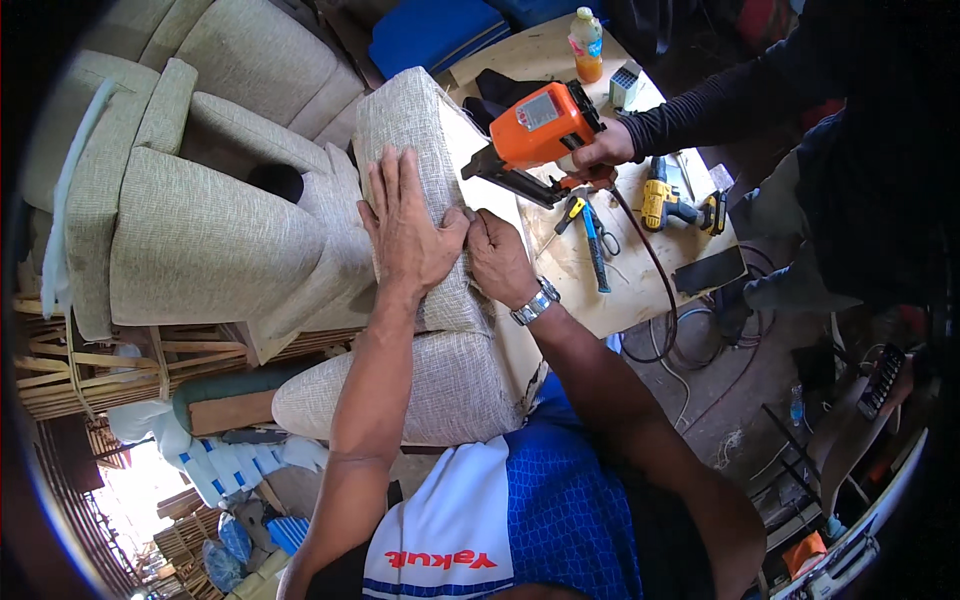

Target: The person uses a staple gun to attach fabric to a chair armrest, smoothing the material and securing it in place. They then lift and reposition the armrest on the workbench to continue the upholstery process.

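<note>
Sharp centre, glaring lower left, dark curved edges

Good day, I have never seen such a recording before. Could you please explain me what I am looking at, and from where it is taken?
There is no machine arm here: a person works with two bare hands. The single picture comes from a camera worn on that person's head, looking down; its wide lens bends straight edges.

The left hand lies spread on a grey upholstered piece. The right hand is curled at its edge; what its fingertips pinch is hard to see.

At upper right, another person's hand holds an orange nail or staple gun. Beyond, a wooden table carries a bottle, a yellow-and-black drill and a blue-handled hammer.
</note>
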`<state>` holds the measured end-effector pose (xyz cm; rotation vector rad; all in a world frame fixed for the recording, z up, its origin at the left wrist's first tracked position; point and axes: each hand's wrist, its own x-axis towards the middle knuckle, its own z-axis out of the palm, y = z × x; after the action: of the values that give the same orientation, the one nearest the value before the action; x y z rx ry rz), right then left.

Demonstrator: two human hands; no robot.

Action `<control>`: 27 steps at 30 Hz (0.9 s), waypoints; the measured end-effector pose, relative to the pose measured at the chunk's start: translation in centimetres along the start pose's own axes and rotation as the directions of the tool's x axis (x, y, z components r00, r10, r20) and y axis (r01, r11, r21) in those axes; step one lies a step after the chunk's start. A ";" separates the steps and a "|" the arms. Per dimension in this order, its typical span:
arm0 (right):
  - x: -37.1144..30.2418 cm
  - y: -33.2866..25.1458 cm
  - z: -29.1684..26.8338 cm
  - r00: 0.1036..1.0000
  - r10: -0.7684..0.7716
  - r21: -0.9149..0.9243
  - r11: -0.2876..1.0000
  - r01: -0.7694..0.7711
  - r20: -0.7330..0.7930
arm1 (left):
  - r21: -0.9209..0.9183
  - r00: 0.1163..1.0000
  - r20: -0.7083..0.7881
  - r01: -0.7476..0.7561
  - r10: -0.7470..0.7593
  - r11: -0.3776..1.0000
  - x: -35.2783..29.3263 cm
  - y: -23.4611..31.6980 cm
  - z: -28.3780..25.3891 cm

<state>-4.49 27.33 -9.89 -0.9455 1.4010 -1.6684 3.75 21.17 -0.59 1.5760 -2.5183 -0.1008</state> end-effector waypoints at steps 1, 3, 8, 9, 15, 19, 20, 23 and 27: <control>0.1 -0.1 0.0 1.000 -0.015 0.002 1.000 0.015 -0.008 | 0.003 1.000 -0.010 0.002 -0.002 1.000 0.0 0.0 0.0; -0.1 -0.1 -0.4 0.997 0.064 -0.018 0.998 -0.063 0.054 | 0.007 0.999 -0.032 -0.006 0.006 1.000 -0.1 -0.1 0.2; -0.2 -0.3 -0.3 0.987 0.133 -0.028 0.991 -0.131 0.094 | 0.005 0.999 -0.048 -0.005 0.006 1.000 -0.3 -0.3 0.1; -0.2 -0.5 -0.3 0.988 0.126 -0.021 0.992 -0.124 0.093 | 0.012 0.999 -0.047 -0.005 0.006 1.000 -0.4 -0.3 0.1; -0.1 2.5 0.4 0.990 -0.056 -0.189 0.979 0.080 0.129 | -0.043 0.996 -0.040 -0.077 0.075 0.996 -0.1 -1.0 0.4; 0.7 2.2 0.3 0.995 0.014 -0.201 0.980 0.007 0.104 | 0.139 0.974 0.187 -0.157 0.130 0.978 0.2 0.2 -1.9; 1.0 1.9 -0.2 0.995 0.018 -0.177 0.984 0.000 0.102 | 0.109 0.956 0.201 -0.238 0.213 0.965 0.2 -0.2 -2.0; 0.2 0.7 -0.6 0.974 0.183 0.141 0.969 -0.202 0.134 | -0.033 0.886 0.156 -0.438 0.438 0.898 -0.6 -1.4 -2.1; 0.8 3.8 -1.2 0.997 0.050 -0.031 0.998 -0.048 0.063 | -0.084 0.791 0.129 -0.592 0.598 0.802 -3.7 -2.5 -1.1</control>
<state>-5.57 26.70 -13.75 -0.9647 1.3989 -1.5725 7.75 23.43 -0.31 0.7070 -2.9769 -0.1883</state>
